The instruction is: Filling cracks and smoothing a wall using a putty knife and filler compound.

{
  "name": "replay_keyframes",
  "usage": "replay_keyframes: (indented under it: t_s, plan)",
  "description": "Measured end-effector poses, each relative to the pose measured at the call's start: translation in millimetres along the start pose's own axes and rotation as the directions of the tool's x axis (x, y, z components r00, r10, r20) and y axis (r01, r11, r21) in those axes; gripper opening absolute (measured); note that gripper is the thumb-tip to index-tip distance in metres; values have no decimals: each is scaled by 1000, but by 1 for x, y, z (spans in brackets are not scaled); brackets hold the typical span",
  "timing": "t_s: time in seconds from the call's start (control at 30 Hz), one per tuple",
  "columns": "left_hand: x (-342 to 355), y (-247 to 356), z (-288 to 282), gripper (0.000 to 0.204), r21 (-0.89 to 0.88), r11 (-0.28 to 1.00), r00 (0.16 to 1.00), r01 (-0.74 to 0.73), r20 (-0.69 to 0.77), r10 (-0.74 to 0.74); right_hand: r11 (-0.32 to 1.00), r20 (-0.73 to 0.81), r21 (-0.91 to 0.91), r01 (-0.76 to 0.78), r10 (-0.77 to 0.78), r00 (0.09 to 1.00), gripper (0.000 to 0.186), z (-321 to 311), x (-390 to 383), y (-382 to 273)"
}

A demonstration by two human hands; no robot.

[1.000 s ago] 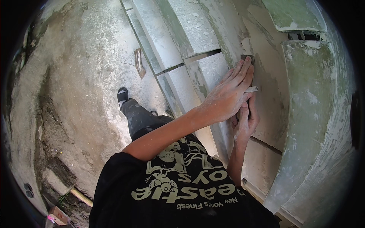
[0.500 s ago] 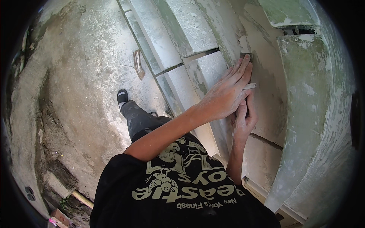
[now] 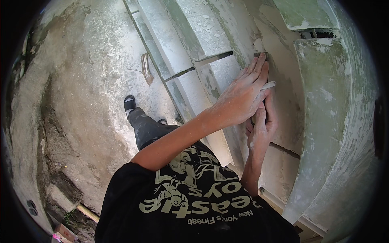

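A dark flat block (image 3: 266, 56), mostly hidden under both hands, lies against the pale grey-brown patched panel. My left hand (image 3: 242, 97) is laid over its far part with fingers close together and stretched along it, the tips near its far end. Nearer to me, my right hand (image 3: 262, 125) has its thumb and fingers bent round the near part of the block. A short pale strip (image 3: 268, 85) sticks out between the two hands; what it belongs to I cannot make out. White dust coats both hands.
Stepped panels (image 3: 210, 34) with green and white patches run along the left of the hands. A curved green panel (image 3: 324, 93) rises at the right. On the rough concrete floor (image 3: 89, 89) lies a brown, long-shaped object (image 3: 146, 69). My sandalled foot (image 3: 129, 103) stands nearby.
Both hands have slid slightly away from me along the panel with the block. The pale strip has shifted the same way.
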State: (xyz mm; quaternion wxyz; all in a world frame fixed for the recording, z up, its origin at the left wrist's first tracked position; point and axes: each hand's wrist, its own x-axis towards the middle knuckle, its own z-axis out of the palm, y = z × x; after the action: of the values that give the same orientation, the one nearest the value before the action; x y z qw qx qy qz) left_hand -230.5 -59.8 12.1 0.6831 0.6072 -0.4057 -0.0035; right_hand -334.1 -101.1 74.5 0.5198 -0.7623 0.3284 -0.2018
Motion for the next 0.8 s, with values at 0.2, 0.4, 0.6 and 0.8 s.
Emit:
replay_keyframes:
  t_s: [0.2, 0.4, 0.6, 0.8]
  plan:
    - [9, -5, -2, 61, 45, 999, 999, -27, -28, 28, 997, -42, -66, 32, -35, 999, 46, 3, 3, 4]
    - [10, -4, -7, 59, 36, 999, 999, -27, -35, 29, 999, -11, -4, 51, -51, 999, 41, 8, 11, -1]
    - [8, -4, -10, 59, 1, 999, 999, -33, -27, 33, 999, 19, -16, 45, -45, 999, 41, 8, 8, -7]
    - [10, -2, -14, 59, 5, 999, 999, -35, -10, 35, 998, 20, -54, 31, -30, 999, 47, 4, -2, -7]
